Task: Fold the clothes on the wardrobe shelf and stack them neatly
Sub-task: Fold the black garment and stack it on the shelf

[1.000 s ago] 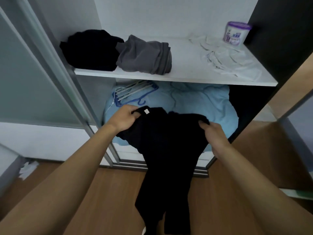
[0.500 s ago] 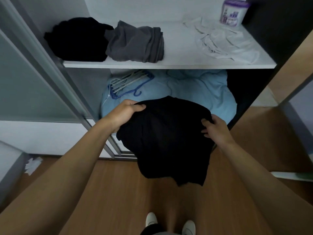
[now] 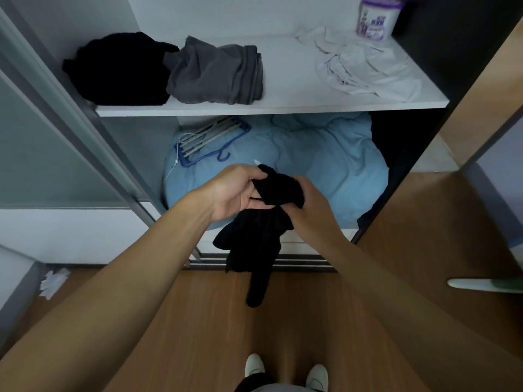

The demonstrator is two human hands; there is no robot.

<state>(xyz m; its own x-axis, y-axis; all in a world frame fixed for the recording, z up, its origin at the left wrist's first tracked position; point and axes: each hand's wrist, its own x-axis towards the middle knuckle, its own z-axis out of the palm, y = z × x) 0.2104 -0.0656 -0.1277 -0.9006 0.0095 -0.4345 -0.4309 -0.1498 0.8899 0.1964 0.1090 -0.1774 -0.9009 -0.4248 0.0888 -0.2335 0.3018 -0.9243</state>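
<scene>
The left hand (image 3: 235, 190) pinches the top edge of the black garment (image 3: 266, 222), thumb above and fingers curled beneath. The right hand (image 3: 311, 205) meets it, its grip closed into the same bunch of cloth, though its fingertips are hidden in the fabric. Half a second ago the two hands were well apart with the garment stretched wide between them. Now they touch, and the cloth hangs doubled in a narrow strip, one end trailing down toward the wooden floor (image 3: 283, 321). That looks like the first lengthwise fold, made in the air. The piece probably needs at least one more fold before it can join a stack, and it is not yet on the shelf.

The white wardrobe shelf (image 3: 268, 110) holds a black folded pile (image 3: 121, 70) at the left. A grey folded garment (image 3: 218, 72) touches its right side. A white garment (image 3: 368, 69) lies crumpled and unfolded at the far right, just in front of a tub with a purple lid (image 3: 377, 17). The middle of the shelf is bare, so there seems to be room there for the piece being folded.

The lower compartment is filled by light blue bedding (image 3: 325, 165), with a bundle of hangers (image 3: 209, 142) lying on top of it.
</scene>
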